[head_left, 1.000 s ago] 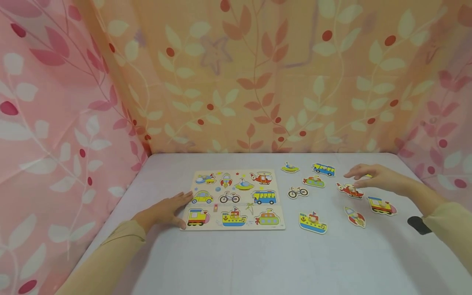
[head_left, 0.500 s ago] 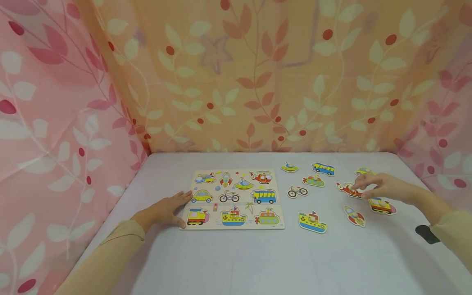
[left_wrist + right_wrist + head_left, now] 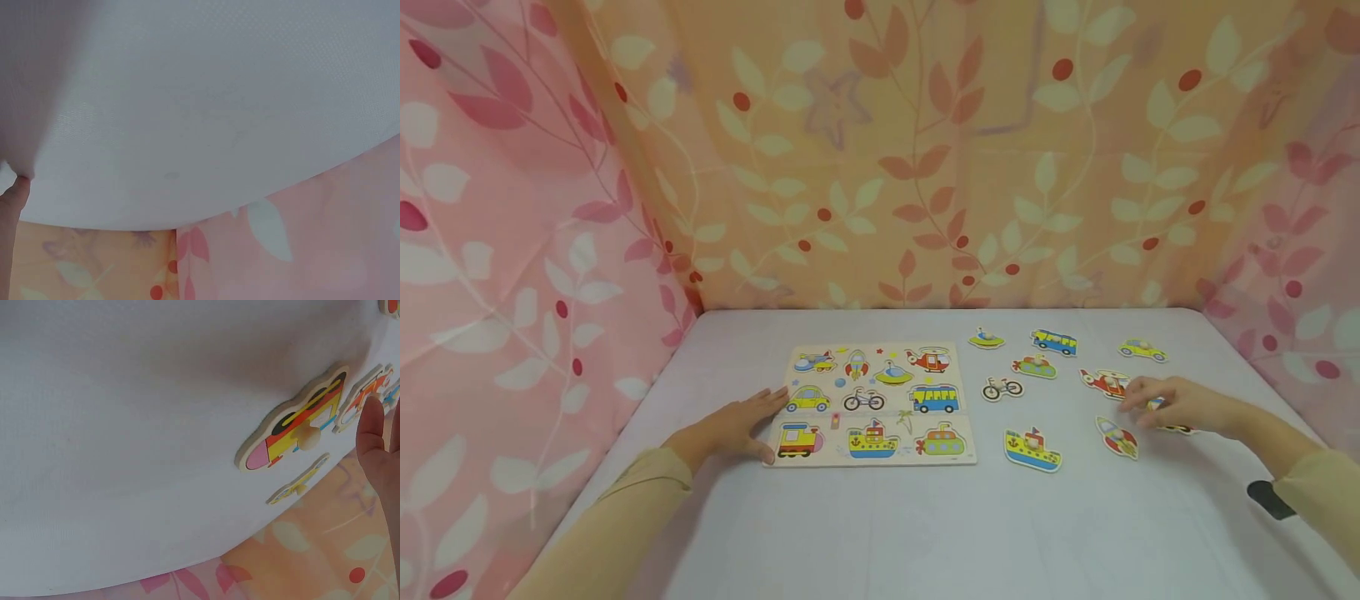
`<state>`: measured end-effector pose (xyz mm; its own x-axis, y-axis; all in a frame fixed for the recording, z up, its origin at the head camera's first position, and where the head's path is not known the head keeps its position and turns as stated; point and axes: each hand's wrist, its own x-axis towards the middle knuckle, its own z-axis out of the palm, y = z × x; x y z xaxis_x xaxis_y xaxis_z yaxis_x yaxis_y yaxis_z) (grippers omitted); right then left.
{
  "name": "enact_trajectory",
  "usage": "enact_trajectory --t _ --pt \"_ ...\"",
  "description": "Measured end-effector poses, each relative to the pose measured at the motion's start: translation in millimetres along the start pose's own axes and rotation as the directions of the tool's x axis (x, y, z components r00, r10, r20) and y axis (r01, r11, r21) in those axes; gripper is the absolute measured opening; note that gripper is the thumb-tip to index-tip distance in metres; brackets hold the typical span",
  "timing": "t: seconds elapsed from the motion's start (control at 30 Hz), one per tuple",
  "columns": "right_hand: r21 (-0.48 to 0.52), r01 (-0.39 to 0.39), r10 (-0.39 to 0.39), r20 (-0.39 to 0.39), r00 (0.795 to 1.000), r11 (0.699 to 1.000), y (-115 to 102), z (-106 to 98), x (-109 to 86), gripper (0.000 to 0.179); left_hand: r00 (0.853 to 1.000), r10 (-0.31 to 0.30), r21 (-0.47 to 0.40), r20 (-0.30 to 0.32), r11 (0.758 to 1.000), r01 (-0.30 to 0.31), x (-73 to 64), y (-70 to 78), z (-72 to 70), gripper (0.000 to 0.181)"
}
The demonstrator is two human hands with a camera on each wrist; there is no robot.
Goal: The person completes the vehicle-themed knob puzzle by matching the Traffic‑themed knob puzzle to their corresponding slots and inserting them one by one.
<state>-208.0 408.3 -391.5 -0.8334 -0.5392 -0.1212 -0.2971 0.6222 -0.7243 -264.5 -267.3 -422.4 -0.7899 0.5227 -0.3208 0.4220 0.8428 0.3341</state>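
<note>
My left hand (image 3: 730, 425) rests with its fingers and thumb at the left edge of a flat puzzle board (image 3: 925, 461) printed with vehicles. A plane piece (image 3: 814, 362) appears to sit in its upper left. On the right, my right hand (image 3: 1180, 404) hovers with loosely bent fingers, holding nothing that I can see. Below it, the train piece (image 3: 1176, 429) is mostly hidden; the right wrist view shows this train (image 3: 284, 434) with its round knob. The fingertips are nearest the red helicopter piece (image 3: 1105, 384) and the rocket piece (image 3: 1117, 437).
Other loose knobbed pieces lie right of the board: a ship (image 3: 1033, 450), bicycle (image 3: 1002, 388), submarine (image 3: 1034, 367), flying saucer (image 3: 987, 338), bus (image 3: 1054, 342) and car (image 3: 1143, 350). A dark object (image 3: 1272, 500) shows by the right sleeve. Flowered curtains (image 3: 880, 167) enclose the white table.
My right hand has come nearer, from above the car and helicopter pieces to above the train. The car is uncovered, the train mostly covered. My left hand stays at the board.
</note>
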Motion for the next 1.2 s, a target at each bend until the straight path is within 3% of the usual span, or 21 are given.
enact_trajectory --t 0.27,0.5,0.7,0.9,1.2 --pt "0.016 -0.016 0.017 -0.016 1.000 1.000 8 9 1.9 0.019 1.000 0.024 -0.003 -0.013 1.000 -0.024 -0.4 -4.2 2.7 0.108" --pt "0.009 0.045 -0.045 0.002 0.999 0.999 15 16 6.6 0.017 1.000 0.018 -0.007 -0.009 1.000 -0.018 0.3 -4.6 3.6 0.108" --pt "-0.003 0.031 -0.031 -0.001 1.000 1.000 17 19 8.7 0.016 1.000 -0.010 -0.008 -0.008 1.000 0.010 1.0 -4.1 1.9 0.108" --pt "0.022 0.053 -0.053 0.015 0.998 0.998 18 22 9.8 0.015 1.000 0.011 -0.005 -0.009 1.000 -0.011 1.0 -4.5 2.0 0.108" --pt "-0.007 0.009 -0.009 -0.002 1.000 1.000 18 27 13.1 0.012 1.000 0.022 0.000 -0.015 1.000 -0.022 -1.0 -3.5 1.1 0.107"
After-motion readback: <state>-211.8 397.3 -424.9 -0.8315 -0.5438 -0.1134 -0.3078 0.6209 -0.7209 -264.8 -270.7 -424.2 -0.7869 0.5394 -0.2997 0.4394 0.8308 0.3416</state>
